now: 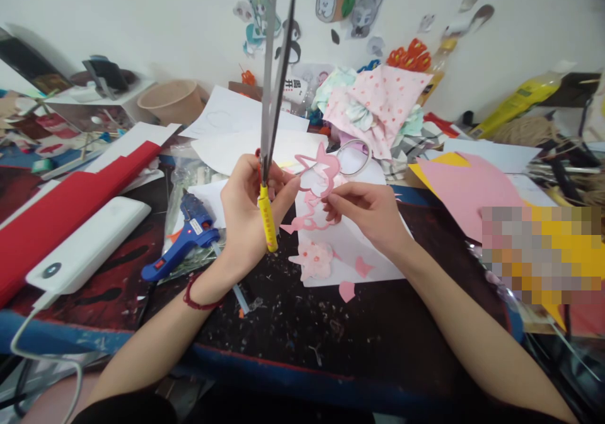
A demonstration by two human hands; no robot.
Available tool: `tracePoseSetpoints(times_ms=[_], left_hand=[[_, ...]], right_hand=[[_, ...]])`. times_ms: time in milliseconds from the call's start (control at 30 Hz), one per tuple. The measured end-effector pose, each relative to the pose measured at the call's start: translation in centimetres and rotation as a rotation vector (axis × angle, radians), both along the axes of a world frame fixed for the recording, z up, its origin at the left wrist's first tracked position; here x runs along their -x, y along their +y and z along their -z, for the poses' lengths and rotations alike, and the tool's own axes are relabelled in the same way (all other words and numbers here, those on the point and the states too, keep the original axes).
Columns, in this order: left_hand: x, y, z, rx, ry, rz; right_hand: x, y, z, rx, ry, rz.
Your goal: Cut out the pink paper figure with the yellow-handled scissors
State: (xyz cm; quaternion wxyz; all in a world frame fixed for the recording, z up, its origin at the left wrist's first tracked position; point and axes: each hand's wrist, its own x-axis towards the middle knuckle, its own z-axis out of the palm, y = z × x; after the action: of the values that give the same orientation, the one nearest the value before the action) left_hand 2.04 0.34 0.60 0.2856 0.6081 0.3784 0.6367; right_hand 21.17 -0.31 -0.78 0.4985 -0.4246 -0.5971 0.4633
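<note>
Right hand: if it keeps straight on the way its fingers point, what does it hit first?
The right hand would meet the pink paper cut-out first, already at its fingertips. Past that, probably the left hand, though depth is unclear from this one view.

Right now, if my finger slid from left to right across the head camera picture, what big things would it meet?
White device with a cord, blue glue gun, left hand, right hand, big pink paper sheet.
</note>
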Motion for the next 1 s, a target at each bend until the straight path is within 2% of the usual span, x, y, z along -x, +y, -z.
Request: tracePoseSetpoints(times_ms=[133, 233, 333, 433, 567, 667, 800, 1000], left_hand=[[0.7, -0.3, -0.7, -0.010, 0.177, -0.062], [1.6, -0.3, -1.1, -0.082, 0.440, -0.092], [2.1, -0.3, -1.0, -0.163, 0.754, -0.102], [1.8, -0.6, -0.7, -0.148, 0.915, -0.106], [1.5, -0.8, -0.5, -0.125, 0.919, -0.171], [1.6, -0.7, -0.5, -0.127, 0.897, -0.213], [1.8, -0.5, -0.4, -0.123, 0.911, -0.200], [1.7, -0.5, -0.3, -0.112, 0.898, -0.158]], right_hand=[[-0.1, -0.2, -0.1, -0.125, -0.034, 0.103], [-0.4, -0.3, -0.4, -0.250, -0.051, 0.264], [-0.9, -0.3, -0.8, -0.356, -0.063, 0.364], [-1.2, -0.4, -1.2, -0.459, -0.105, 0.428], [-1.4, -0.5, -1.1, -0.581, -0.106, 0.479], [-1.3, -0.6, -0.8, -0.613, -0.086, 0.486], [-1.3, -0.6, -0.6, -0.640, -0.147, 0.490], [-1.3, -0.5, -0.7, -0.683, -0.199, 0.420]])
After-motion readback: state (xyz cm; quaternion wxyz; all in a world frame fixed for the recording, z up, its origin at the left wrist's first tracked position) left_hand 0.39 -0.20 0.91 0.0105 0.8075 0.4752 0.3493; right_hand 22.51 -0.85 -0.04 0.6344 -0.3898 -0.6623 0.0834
